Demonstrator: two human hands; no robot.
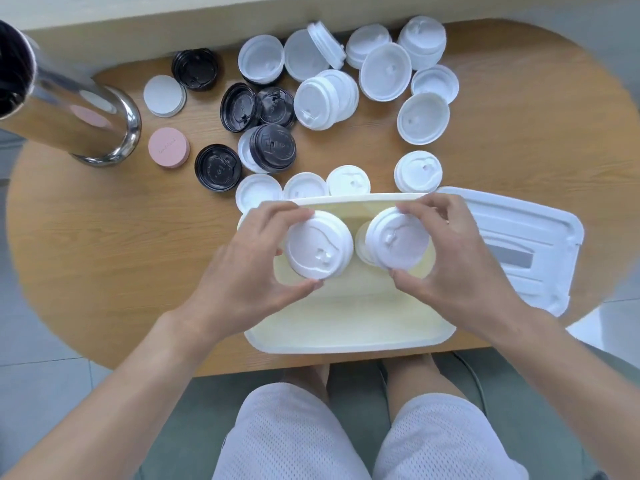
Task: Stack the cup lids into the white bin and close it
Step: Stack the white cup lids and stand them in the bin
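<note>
Presently, markings: embossed text on round black plastic lids (218, 167), illegible.
Hidden: bin floor largely covered by hands.
Container: open white rectangular plastic bin (349, 336), flat white bin cover (530, 244) beside it.
Left hand (242, 268): grasping white domed cup lid (317, 249) over bin.
Right hand (453, 258): grasping white lid stack (394, 239) over bin.
</note>
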